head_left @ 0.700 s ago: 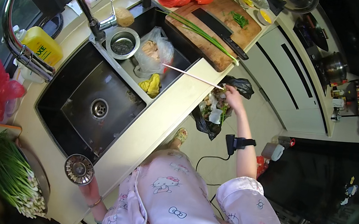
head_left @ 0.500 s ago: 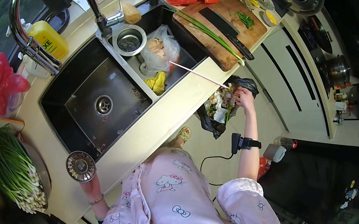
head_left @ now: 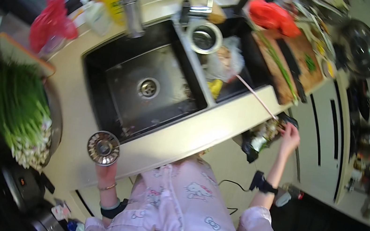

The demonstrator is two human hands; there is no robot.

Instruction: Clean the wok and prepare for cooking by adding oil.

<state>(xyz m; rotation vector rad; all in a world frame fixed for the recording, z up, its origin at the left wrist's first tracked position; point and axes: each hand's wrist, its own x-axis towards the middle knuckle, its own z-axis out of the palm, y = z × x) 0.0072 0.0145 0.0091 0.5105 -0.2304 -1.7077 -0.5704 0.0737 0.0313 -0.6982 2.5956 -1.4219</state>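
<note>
One sink strainer, one pair of long chopsticks, two hands at a black double sink

Left hand [head_left: 103, 166], fingers curled shut, holds the round perforated metal strainer [head_left: 103, 147] on the pale counter's front edge; right hand [head_left: 289, 136] pinches thin pink chopsticks [head_left: 255, 96] over a scrap-filled black bag [head_left: 262, 137] beyond the counter edge; one steel basin [head_left: 148, 89] lies open between.

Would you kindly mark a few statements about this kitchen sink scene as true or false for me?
1. The left hand holds a round metal sink strainer. True.
2. The right hand is over the black rubbish bag. True.
3. The green onions lie inside the sink basin. False: they lie on the counter to its left.
4. The red plastic bag sits in the basin. False: it is on the counter beyond the onions.
</note>
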